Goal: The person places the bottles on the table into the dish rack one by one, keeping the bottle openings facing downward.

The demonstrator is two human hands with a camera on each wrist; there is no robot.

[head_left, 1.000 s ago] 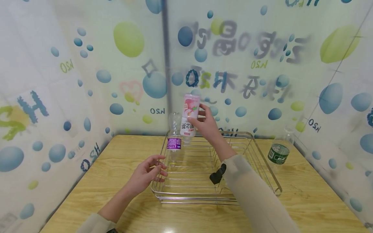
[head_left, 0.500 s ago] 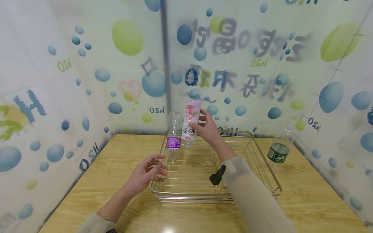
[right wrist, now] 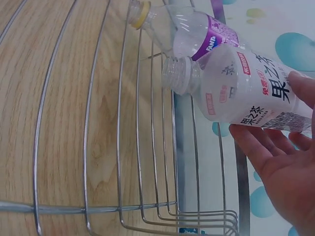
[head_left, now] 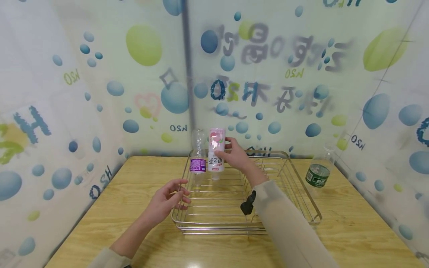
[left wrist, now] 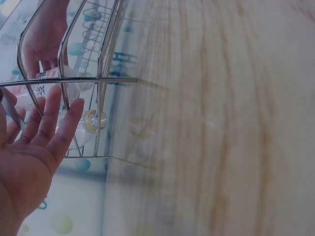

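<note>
In the head view my right hand (head_left: 235,158) grips a clear plastic bottle with a pink and white peach label (head_left: 216,149), thumb on one side and fingers on the other. It is upside down, its uncapped neck (right wrist: 178,74) pointing down into the wire dish rack (head_left: 249,224). Just left of it, a clear bottle with a purple Fanta label (head_left: 198,165) also stands neck down in the rack, a yellow ring (right wrist: 141,14) around its neck. At the rack's left side my left hand (head_left: 166,199) has loosely bent fingers against or beside the wires, holding nothing.
A clear bottle with a green label (head_left: 318,175) stands on the wooden table (head_left: 134,238), right of the rack. A black strap piece (head_left: 248,204) hangs from my right cuff. Patterned curtains (head_left: 147,44) close off the back and sides.
My right hand has lowered the peach-label bottle into the rack, beside the Fanta bottle, and it now stands more upright. The left hand stays at the rack's left side.
</note>
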